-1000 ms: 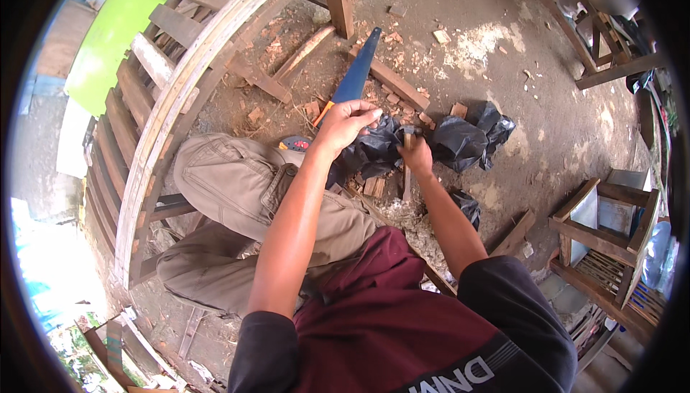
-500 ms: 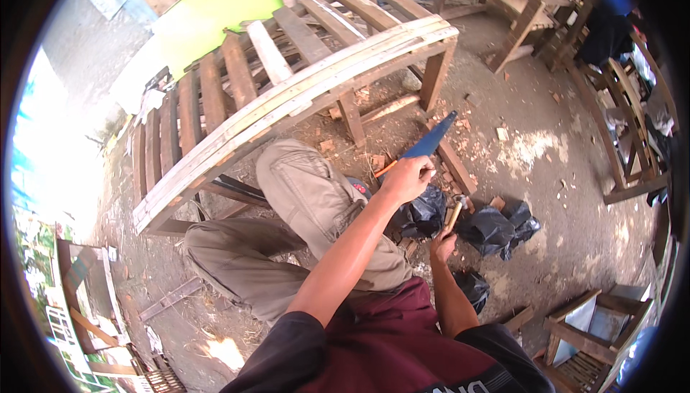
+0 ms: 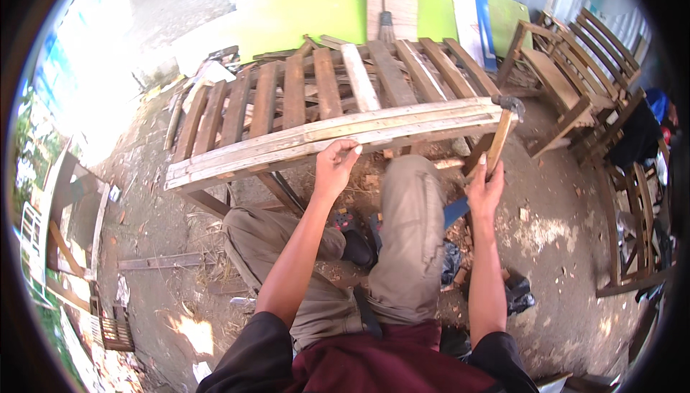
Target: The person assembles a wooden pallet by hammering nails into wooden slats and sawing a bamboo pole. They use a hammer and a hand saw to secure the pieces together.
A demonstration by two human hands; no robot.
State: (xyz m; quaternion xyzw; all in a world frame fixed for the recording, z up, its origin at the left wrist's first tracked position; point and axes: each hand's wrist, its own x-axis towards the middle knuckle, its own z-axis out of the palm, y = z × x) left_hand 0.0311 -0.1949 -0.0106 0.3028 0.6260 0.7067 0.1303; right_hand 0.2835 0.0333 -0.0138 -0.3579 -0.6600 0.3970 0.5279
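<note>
Near the slatted bench's (image 3: 273, 147) right end, I have the hammer (image 3: 499, 136) upright in the right hand's (image 3: 486, 188) grip, best swung clear of the left hand (image 3: 336, 168), fingers curled, whether holding anything I can't tell.

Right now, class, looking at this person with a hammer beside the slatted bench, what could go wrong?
A stray swing of the hammer in the right hand might strike the left hand, which is close to the front edge of the slatted bench. The partly hidden blue blade beside the right knee could scrape the leg if it shifts.
</note>
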